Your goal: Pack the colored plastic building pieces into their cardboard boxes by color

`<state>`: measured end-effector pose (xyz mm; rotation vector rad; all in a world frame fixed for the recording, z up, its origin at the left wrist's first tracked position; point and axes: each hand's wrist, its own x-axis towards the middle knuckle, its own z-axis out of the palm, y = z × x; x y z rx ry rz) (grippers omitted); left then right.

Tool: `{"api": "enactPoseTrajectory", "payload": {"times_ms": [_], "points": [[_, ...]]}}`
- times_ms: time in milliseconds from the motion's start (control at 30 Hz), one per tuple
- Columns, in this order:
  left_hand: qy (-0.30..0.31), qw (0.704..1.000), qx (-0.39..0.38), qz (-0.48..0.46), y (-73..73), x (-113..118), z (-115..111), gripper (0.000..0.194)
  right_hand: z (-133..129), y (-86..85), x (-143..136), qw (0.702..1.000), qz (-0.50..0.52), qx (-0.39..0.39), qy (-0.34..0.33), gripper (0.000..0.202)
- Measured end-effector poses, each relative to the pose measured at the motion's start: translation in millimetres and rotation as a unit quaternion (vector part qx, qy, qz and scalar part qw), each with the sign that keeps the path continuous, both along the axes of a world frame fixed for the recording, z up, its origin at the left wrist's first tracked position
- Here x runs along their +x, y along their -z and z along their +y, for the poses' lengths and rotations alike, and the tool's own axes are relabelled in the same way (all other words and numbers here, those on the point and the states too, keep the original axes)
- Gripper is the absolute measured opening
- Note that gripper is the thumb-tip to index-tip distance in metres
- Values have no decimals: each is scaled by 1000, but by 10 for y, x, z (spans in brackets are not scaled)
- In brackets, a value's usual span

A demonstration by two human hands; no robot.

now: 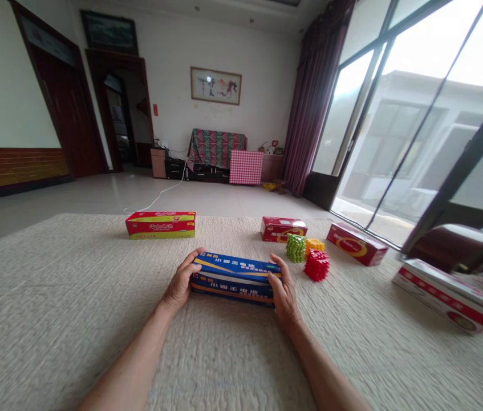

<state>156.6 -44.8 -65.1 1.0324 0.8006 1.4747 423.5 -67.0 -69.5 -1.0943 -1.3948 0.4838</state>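
A long blue box (236, 279) with white and orange print lies crosswise between my hands, low over or on the beige textured cover. My left hand (181, 281) grips its left end, fingers on the top edge. At the right end, my right hand (283, 290) holds it with the thumb and fingers on the top and side. Right of the box stand a green spiky block (296, 248), a yellow block (314, 245) and a red spiky block (317, 265), close together. Whether the box's underside touches the cover cannot be made out.
A red and yellow-green box (161, 225) sits at the back left of the cover (96, 297). Behind the blocks is a red box (283, 229); another red box (356, 244) and a white-and-red box (450, 294) lie to the right.
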Motion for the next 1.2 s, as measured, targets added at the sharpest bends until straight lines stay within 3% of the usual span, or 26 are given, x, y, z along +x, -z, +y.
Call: {"api": "enactPoseTrajectory", "payload": {"times_ms": [233,433,667,733,933,1067,1200], "points": [[-60,997,-18,49,-3,77,30,55,6,27,-27,1000,21,0,23,48],[-55,997,-22,53,25,79,36,56,3,18,-9,998,48,-50,3,47],[-86,995,-34,37,34,82,65,58,1,-1,17,998,43,-47,-2,50],[-93,992,-48,70,5,50,57,59,-4,4,30,997,43,-58,1,56],[-56,955,-40,290,-157,-108,-36,52,-54,-15,34,992,-20,-105,62,63],[-65,944,-34,323,-150,-74,-21,54,1,-2,32,990,-45,-102,84,62],[-124,938,-15,324,-26,37,72,59,118,36,35,993,-7,-67,102,62]]}}
